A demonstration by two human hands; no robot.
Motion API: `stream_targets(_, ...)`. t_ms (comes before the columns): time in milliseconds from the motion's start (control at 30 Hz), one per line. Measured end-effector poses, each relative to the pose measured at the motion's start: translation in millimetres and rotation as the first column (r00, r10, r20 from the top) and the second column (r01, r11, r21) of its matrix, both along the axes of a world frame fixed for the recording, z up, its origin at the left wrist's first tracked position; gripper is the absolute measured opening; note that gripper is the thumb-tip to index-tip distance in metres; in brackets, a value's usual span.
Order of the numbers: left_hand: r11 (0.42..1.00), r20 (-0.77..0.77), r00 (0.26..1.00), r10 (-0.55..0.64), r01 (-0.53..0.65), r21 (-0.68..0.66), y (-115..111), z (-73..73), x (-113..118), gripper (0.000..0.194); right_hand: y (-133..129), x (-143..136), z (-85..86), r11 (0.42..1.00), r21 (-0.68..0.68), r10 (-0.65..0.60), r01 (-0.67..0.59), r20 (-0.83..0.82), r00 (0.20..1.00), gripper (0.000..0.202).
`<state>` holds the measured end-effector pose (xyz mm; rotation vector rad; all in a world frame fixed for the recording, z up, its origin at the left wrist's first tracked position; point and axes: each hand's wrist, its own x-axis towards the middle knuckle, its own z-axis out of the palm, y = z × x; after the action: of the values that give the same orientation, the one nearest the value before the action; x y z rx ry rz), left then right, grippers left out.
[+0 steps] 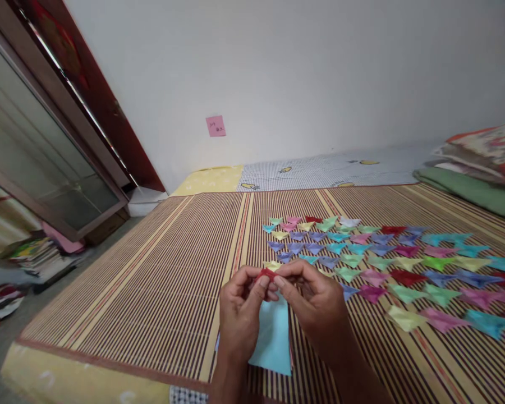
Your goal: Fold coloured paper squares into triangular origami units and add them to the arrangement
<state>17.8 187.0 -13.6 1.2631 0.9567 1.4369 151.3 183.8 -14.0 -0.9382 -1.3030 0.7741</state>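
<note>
Between the fingertips of both hands is a small piece of folded red paper (267,274). My left hand (242,306) pinches its left side with thumb and forefinger. On the right side, my right hand (313,294) grips it the same way. Much of the red paper is hidden by the fingers. Below the hands lies a light blue sheet of paper (273,339) on the striped mat (160,280). To the right, rows of folded paper pieces (404,264) in red, pink, green, blue and yellow are spread over the mat.
The mat covers a bed whose yellow patterned sheet (79,376) shows at the edge. Folded bedding (475,188) is stacked at the far right. A pink note (216,126) sticks to the white wall. At left stand a glass-panelled door (37,123) and a pile of books (36,252).
</note>
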Motion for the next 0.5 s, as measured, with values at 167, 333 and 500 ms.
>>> stream_targets(167,1.0,-0.016,1.0,-0.005,0.005,0.002,-1,6.6,0,0.015,0,4,3.0,1.0,-0.012,0.022,-0.022,0.012,1.0,0.005)
stream_targets(333,0.997,0.021,0.997,-0.073,0.073,-0.008,-14,20.3,5,0.01,-15,12,7.9,0.993,-0.067,0.092,-0.097,-0.078,0.993,0.008)
stream_targets(500,0.991,0.033,0.991,-0.129,0.13,-0.034,-50,24.1,7,0.027,-49,17,6.2,0.99,-0.106,0.083,-0.095,-0.113,0.99,0.011)
